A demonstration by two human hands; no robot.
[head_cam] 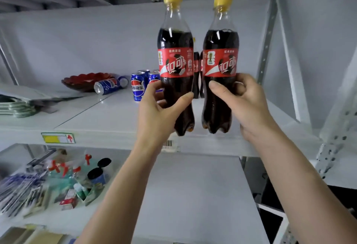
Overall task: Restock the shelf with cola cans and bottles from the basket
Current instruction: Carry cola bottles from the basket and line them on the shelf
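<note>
Two cola bottles with yellow caps and red labels are held upright above the front of the white shelf [108, 120]. My left hand [156, 112] grips the lower half of the left bottle [174, 50]. My right hand [243, 104] grips the right bottle [220, 54] just below its label. Behind them two more cola bottles [197, 74] stand on the shelf, mostly hidden. Several blue cola cans [137, 86] stand upright to the left, and one blue can [108, 86] lies on its side. The basket is out of view.
A dark red scalloped dish [85, 80] and stacked pale trays [17, 104] sit at the shelf's left. The lower shelf [189, 195] holds clutter at its left: packets, small boxes, a dark-lidded jar [96, 176]. A perforated upright post [267, 37] stands at the right.
</note>
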